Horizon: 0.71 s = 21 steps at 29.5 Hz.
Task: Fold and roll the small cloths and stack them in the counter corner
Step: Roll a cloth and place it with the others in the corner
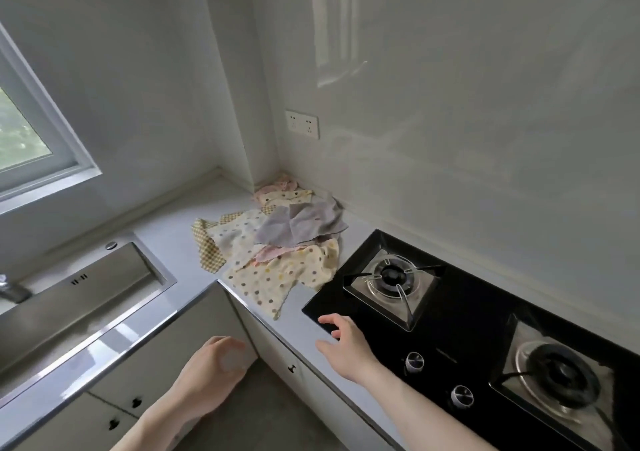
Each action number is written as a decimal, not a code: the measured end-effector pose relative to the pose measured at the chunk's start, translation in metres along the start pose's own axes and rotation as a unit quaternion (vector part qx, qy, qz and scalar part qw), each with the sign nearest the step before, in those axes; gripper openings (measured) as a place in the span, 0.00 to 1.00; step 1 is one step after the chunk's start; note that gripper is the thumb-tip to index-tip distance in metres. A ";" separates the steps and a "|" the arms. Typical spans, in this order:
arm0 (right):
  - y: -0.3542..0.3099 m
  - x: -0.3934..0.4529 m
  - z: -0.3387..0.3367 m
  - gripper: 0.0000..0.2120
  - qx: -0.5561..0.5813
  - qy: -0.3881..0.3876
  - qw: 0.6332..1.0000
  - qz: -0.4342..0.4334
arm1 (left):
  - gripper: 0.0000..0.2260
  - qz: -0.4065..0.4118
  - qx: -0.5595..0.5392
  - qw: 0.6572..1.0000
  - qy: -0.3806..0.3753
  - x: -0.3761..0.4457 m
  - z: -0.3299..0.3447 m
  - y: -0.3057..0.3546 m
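Your right hand [341,338] is spread and empty, fingers reaching over the near left corner of the black gas hob [485,315]; your left hand [218,360] hangs lower, in front of the cabinet doors [145,357], blurred, so you cannot tell whether its fingers are curled or loose, though it seems to hold nothing. The small cloths [277,239] lie unfolded in a loose heap on the counter [173,229], running from the far corner toward you, just left of the hob. The heap's long axis runs far to near, and the nearest dotted cream cloth [273,279] points a ragged corner at the counter's near edge. The risks from here: the layers overlap, so pulling one is likely to drag its neighbours, perhaps over the near edge or onto the burner [393,275] on the right. The pile also fills the corner where the rolls must stand, so a finished roll set there too soon would probably topple or unroll.
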State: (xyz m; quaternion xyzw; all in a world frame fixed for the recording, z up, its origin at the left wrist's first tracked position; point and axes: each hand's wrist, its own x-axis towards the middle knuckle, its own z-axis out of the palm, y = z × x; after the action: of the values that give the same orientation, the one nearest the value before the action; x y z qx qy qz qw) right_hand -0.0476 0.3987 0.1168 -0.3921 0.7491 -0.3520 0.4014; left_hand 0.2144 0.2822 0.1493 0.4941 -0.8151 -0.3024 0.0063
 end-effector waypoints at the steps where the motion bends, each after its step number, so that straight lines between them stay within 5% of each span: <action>1: -0.003 0.010 0.000 0.22 -0.005 0.000 1.000 -0.001 | 0.16 0.001 -0.001 1.000 0.003 0.010 -0.005 -0.002; 21: -0.008 0.135 0.013 0.19 -0.008 0.062 0.996 0.066 | 0.12 0.061 0.072 0.986 -0.139 0.236 -0.031 -0.015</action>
State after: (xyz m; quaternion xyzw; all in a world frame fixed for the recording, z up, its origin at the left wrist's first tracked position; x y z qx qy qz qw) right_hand -0.0835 0.2750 0.0741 -0.3218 0.7999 -0.3425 0.3733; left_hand 0.1152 0.0715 0.0994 0.3955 -0.8563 -0.3081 -0.1241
